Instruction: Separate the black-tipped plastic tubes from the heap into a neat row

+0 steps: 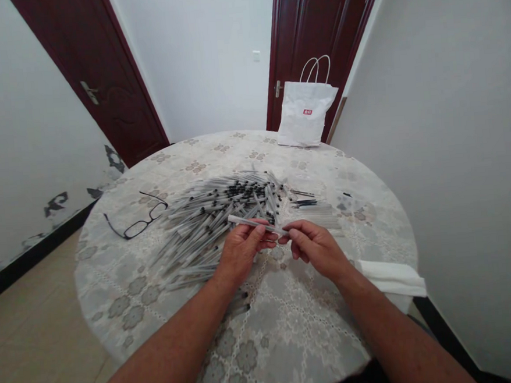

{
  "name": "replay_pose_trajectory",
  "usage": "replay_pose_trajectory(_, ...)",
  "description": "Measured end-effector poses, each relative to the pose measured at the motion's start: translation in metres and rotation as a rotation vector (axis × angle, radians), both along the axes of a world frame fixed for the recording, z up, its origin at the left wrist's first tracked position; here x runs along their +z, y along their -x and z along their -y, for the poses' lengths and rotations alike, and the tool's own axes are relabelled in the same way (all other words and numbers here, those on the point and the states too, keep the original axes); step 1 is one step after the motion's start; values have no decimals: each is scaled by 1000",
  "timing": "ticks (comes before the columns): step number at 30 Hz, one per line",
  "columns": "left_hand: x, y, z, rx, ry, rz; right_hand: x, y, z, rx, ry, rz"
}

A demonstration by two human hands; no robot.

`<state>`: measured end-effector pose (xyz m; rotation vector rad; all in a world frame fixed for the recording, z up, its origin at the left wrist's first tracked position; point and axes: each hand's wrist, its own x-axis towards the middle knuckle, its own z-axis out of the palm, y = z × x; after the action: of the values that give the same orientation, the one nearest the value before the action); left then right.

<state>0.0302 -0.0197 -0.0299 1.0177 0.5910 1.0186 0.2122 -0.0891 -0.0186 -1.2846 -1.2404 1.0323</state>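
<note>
Over the middle of the round table, a slim translucent pen with a pale left end spans both hands. My left hand is closed around its middle, thumb on top. At the pen's right end, the fingertips of my right hand pinch it near a dark tip; fine detail there is too small to make out. Just beyond and left of my hands spreads a big pile of clear pens, many with black ends. To the right lie a row of clear tubes and several thin dark rods.
A flowered tablecloth covers the table. Black-framed glasses lie at the left, and a white paper bag stands at the back. Folded white material lies at the right edge. A small dark piece rests nearby.
</note>
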Motion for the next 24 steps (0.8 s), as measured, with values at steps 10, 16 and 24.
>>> replay_pose_trajectory(10, -1, -1, 2, -33, 1, -28, -6, -5, -3, 61, 39, 53)
replay_pose_trajectory(16, 0, 0, 2, 1, -5, -51, -9, -5, -6, 48, 7, -14)
replay_pose_trajectory(24, 0, 0, 0, 18, -24, -54, -9, -5, -6, 35, -17, 23)
